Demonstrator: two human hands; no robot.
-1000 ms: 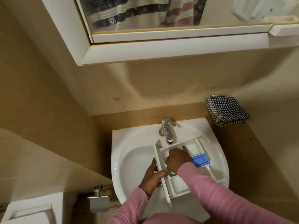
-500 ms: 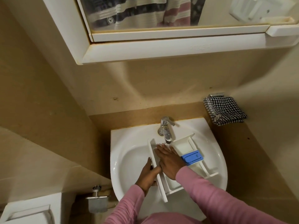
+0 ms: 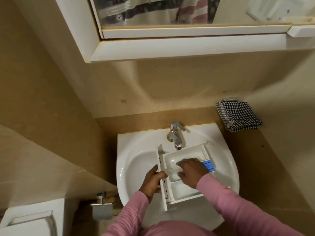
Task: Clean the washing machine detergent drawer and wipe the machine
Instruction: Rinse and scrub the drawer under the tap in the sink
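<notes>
Over the sink [image 3: 129,150], our left hand [image 3: 153,181] grips the detergent drawer [image 3: 184,189] by its front; our right hand [image 3: 192,171] lies spread inside.

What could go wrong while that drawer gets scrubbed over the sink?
1. The left hand holds the drawer by its front panel; if the grip slips, it could drop into the sink.
2. The right hand presses beside the blue insert and may knock it loose.
3. The drawer's far end sits close under the tap, so lifting could bang it.
</notes>
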